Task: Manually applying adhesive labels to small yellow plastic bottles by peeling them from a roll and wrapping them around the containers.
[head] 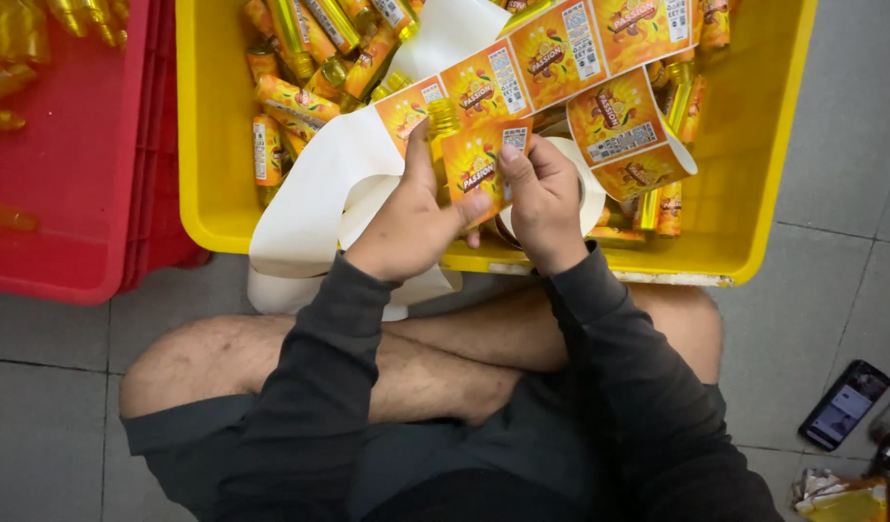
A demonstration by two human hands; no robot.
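— How are the hands set?

— Both are raised over the near wall of the yellow crate [208, 145]. The left hand [411, 217] curls around a small yellow bottle [443, 121], thumb up along it. The right hand [541, 198] pinches an orange label [483, 159] against that bottle.

— And the label strip [561, 53]?

— It runs from the bottle toward the crate's far right corner, over the labelled bottles [300, 97] inside.

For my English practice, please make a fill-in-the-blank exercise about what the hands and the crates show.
1. The bottles lie in a ____ crate.
2. The left hand and right hand press an orange ____ onto a bottle.
3. Left of it stands a ____ crate.
4. A ____ lies on the floor, at the right.

Missing: yellow; label; red; phone
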